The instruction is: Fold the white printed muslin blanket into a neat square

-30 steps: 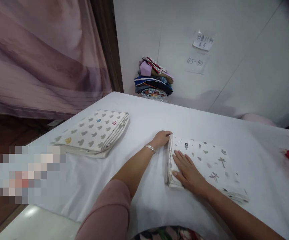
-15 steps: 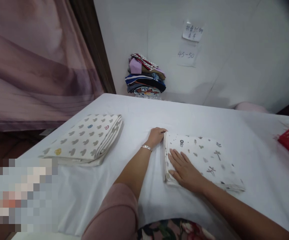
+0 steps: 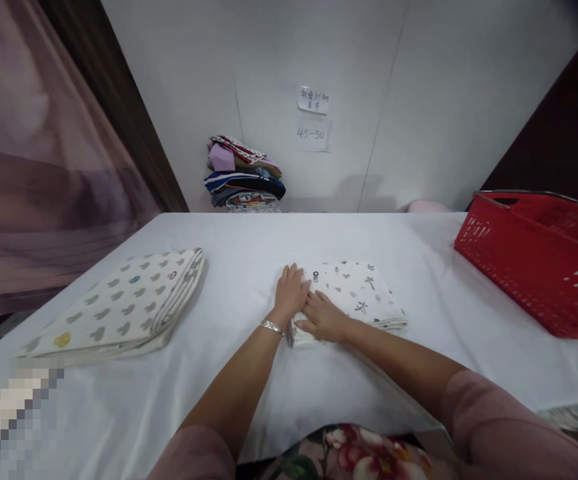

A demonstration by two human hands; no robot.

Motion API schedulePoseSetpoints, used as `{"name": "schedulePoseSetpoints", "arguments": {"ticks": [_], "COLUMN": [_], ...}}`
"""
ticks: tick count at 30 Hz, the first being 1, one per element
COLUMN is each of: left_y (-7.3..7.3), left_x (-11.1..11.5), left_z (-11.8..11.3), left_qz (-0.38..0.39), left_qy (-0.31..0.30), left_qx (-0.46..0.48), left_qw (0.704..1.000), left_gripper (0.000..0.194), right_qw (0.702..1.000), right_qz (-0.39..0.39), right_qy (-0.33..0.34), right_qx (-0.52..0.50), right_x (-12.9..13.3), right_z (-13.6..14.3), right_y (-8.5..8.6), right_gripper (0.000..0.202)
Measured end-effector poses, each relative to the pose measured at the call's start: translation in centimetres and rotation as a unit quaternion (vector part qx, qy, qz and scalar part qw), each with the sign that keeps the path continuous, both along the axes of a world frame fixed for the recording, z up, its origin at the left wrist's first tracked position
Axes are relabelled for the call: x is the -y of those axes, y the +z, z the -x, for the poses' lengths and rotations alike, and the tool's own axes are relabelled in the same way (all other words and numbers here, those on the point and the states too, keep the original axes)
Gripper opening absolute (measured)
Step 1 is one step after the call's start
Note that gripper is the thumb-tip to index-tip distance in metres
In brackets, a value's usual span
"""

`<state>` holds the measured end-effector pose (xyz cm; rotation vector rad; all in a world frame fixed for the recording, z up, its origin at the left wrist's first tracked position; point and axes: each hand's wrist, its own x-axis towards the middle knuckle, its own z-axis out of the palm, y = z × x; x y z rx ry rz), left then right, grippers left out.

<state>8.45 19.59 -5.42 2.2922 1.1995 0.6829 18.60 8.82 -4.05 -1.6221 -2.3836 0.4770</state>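
A folded white cloth with small palm and leaf prints (image 3: 349, 287) lies flat in front of me. My left hand (image 3: 291, 291) rests on its left edge, fingers stretched forward, a silver bracelet on the wrist. Just to the right, my right hand (image 3: 325, 317) lies on the cloth's near left part with its fingers spread. The fingertips of the two hands are close together. Off to the left lies a larger folded cream cloth with grey mushroom-like prints (image 3: 129, 303), touched by neither hand.
A red perforated basket (image 3: 529, 267) stands on the right of the white-covered table (image 3: 239, 373). Stacked folded fabrics (image 3: 246, 175) are beyond the far edge. Paper notes (image 3: 313, 133) hang on the wall, and a pinkish curtain (image 3: 43, 167) hangs at the left.
The view has turned right, bringing the red basket further in. My left hand has moved from the cloth's far left corner onto its left edge, nearer my right hand.
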Motion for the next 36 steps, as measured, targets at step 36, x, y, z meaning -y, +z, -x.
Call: {"name": "schedulePoseSetpoints", "arguments": {"ticks": [36], "left_y": [0.3], "left_x": [11.7], "left_z": [-6.4], "left_qz": [-0.151], "left_qy": [-0.290], "left_qx": [-0.179], "left_qw": [0.928], "left_gripper": [0.069], "right_qw": [0.901], "right_qz": [-0.050], "right_qy": [-0.312], "right_qx": [-0.298], "right_x": [-6.1], "right_z": [-24.1], "right_y": [-3.1], "right_gripper": [0.028]}}
